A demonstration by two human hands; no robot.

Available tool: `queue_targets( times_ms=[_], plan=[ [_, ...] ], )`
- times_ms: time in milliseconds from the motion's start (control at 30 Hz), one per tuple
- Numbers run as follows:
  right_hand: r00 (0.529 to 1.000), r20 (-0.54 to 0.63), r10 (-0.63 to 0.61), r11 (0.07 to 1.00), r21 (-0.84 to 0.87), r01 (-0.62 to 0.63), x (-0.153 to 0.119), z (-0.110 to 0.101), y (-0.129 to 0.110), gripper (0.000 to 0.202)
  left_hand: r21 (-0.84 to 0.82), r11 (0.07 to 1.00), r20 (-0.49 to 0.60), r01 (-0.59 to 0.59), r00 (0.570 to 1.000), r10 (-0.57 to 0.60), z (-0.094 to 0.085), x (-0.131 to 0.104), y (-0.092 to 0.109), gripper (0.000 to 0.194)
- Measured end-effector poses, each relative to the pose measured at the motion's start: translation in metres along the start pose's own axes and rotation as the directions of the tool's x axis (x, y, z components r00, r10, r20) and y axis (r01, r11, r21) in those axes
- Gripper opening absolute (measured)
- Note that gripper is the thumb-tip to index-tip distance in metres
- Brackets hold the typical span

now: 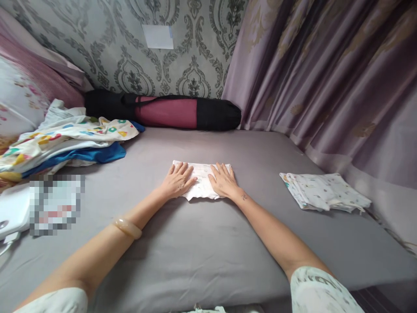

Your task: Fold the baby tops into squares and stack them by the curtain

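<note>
A pale, faintly patterned folded cloth (202, 180), perhaps a garment, lies flat on the grey bed sheet (195, 243). My left hand (178, 179) presses on its left side, fingers stretched out and palm down. On its right side rests my right hand (224, 179), also flat with the fingers spread. Parts of the cloth are hidden under both hands. Its near edge looks uneven. Off to the right sits a folded white cloth bundle (325, 191) with small printed figures, touched by neither hand.
At the left is a loose heap of colourful clothes (71, 139). Nearer lie a white device (13, 208) with a cable and a blurred-out item (57, 204). A long black and red bag (166, 113) lies along the patterned wall. Purple curtains (309, 65) hang at the right.
</note>
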State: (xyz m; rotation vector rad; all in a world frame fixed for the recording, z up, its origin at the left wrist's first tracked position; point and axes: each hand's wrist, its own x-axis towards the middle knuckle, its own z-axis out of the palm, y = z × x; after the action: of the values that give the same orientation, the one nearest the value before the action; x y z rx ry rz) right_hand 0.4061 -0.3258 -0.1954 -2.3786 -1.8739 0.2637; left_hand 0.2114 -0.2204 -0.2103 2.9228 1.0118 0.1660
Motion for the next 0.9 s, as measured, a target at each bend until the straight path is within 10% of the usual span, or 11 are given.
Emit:
queue_targets(
  times_ms=[900],
  plan=[
    [0.996,-0.014,-0.087,0.995,0.054,0.087,-0.009,0.008,-0.038,0.059,-0.018,1.0,0.003,-0.006,1.0,0.006,0.012,-0.007,0.045,0.056]
  ],
)
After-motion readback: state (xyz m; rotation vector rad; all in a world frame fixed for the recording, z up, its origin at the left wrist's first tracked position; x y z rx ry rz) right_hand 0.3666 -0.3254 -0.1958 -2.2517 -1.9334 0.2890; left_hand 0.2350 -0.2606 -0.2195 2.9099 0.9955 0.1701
